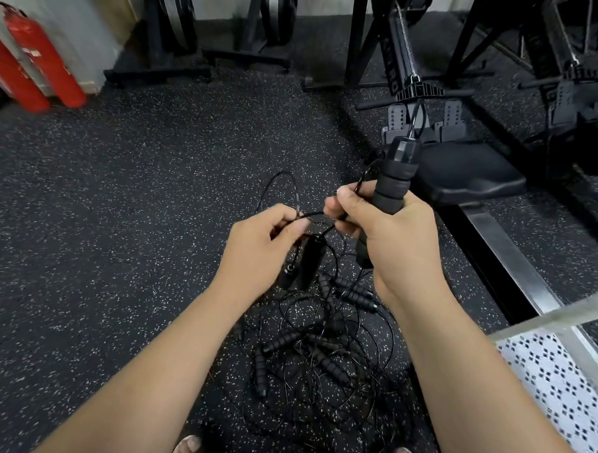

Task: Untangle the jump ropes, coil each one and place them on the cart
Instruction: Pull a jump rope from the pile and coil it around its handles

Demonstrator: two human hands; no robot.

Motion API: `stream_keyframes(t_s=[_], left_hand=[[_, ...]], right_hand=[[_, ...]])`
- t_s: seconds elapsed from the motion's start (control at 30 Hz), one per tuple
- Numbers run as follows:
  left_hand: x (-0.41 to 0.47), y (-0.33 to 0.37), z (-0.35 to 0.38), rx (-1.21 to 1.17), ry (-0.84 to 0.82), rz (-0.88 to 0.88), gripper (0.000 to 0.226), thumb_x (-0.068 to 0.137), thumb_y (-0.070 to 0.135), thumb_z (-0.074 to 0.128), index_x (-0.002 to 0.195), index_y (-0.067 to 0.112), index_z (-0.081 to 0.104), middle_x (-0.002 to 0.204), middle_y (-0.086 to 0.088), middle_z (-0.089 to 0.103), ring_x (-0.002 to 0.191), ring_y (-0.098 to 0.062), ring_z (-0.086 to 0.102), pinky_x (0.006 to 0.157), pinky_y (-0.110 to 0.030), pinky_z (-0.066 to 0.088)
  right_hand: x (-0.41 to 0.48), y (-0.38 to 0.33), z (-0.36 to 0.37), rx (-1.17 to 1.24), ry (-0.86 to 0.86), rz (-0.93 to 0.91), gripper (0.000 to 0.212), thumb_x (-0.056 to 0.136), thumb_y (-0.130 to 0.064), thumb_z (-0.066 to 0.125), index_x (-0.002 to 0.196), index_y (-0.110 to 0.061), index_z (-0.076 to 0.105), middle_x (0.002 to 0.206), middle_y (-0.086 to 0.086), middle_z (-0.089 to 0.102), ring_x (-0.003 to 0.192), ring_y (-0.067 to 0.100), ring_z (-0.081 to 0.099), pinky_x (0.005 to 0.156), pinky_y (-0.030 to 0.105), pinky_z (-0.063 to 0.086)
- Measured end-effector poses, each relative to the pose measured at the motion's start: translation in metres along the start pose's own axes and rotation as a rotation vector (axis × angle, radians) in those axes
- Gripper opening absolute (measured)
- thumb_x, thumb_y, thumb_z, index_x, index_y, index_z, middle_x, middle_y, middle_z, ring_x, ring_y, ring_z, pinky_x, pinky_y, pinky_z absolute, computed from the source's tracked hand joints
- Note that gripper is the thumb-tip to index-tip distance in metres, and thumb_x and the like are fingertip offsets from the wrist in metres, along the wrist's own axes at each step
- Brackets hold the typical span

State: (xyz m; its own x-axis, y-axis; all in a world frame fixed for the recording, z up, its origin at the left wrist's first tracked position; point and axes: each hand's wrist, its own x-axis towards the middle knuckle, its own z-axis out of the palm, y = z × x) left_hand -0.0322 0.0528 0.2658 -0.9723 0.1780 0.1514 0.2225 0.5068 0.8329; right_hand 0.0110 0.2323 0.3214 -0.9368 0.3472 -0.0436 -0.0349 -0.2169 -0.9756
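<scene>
Right hand (393,237) is wrapped around a foam handle (393,186), standing it upright at one o'clock. Its thumb and forefinger also nip the thin cable (312,214) that bridges across to the left hand (262,242), whose fingertips pinch that same strand. A second handle (309,261) dangles just under the left hand. The bulk of the jump ropes (319,350) lies in a snarled heap on the floor at six o'clock, and the cart (540,322) sits off at four o'clock.

Now the dangers. Pull those hands apart too hard and the snarl below likely cinches tighter instead of opening. That dangling handle could swing and drop back through a loop, adding a crossing. The cable rising off the upright handle runs close to the rowing machine (464,172) at one o'clock, and a careless lift may hook it there. And the toes (187,445) sit right at the heap's edge: stand on a strand and the whole pile drags.
</scene>
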Motion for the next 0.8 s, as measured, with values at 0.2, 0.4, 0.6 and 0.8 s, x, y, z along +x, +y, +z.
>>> stream_keyframes(t_s=[0.2,0.4,0.6,0.8], left_hand=[[0.000,-0.001,0.000,0.001,-0.184,-0.120,0.021,0.094,0.013,0.069,0.094,0.034,0.070,0.085,0.015,0.071,0.071,-0.004,0.058,0.069,-0.025,0.048],[-0.004,0.008,0.000,-0.072,-0.302,-0.141,0.019,0.092,0.016,0.068,0.097,0.035,0.067,0.082,0.023,0.069,0.071,-0.006,0.059,0.073,-0.033,0.050],[-0.007,0.011,0.011,-0.032,-0.276,0.025,0.026,0.095,0.039,0.079,0.115,0.052,0.067,0.122,0.026,0.064,0.112,0.008,0.061,0.102,-0.024,0.049],[-0.006,0.009,0.016,-0.016,-0.409,-0.073,0.014,0.095,0.043,0.080,0.105,0.046,0.071,0.103,0.025,0.077,0.100,-0.002,0.071,0.095,-0.035,0.055]], right_hand=[[0.000,0.004,0.002,-0.006,0.005,0.000,0.018,0.098,-0.005,0.078,0.110,0.007,0.072,0.094,0.017,0.082,0.091,0.027,0.082,0.076,0.030,0.062],[0.003,0.002,-0.001,-0.001,0.027,-0.013,0.019,0.098,-0.007,0.079,0.110,0.006,0.072,0.093,0.015,0.082,0.091,0.027,0.081,0.076,0.032,0.060],[-0.001,0.001,0.004,0.034,0.000,0.005,0.015,0.097,-0.005,0.078,0.107,0.005,0.073,0.093,0.018,0.081,0.088,0.025,0.080,0.072,0.030,0.060],[-0.001,-0.001,0.004,0.066,0.000,0.024,0.009,0.097,-0.004,0.077,0.104,0.001,0.074,0.095,0.019,0.081,0.092,0.029,0.080,0.078,0.034,0.061]])
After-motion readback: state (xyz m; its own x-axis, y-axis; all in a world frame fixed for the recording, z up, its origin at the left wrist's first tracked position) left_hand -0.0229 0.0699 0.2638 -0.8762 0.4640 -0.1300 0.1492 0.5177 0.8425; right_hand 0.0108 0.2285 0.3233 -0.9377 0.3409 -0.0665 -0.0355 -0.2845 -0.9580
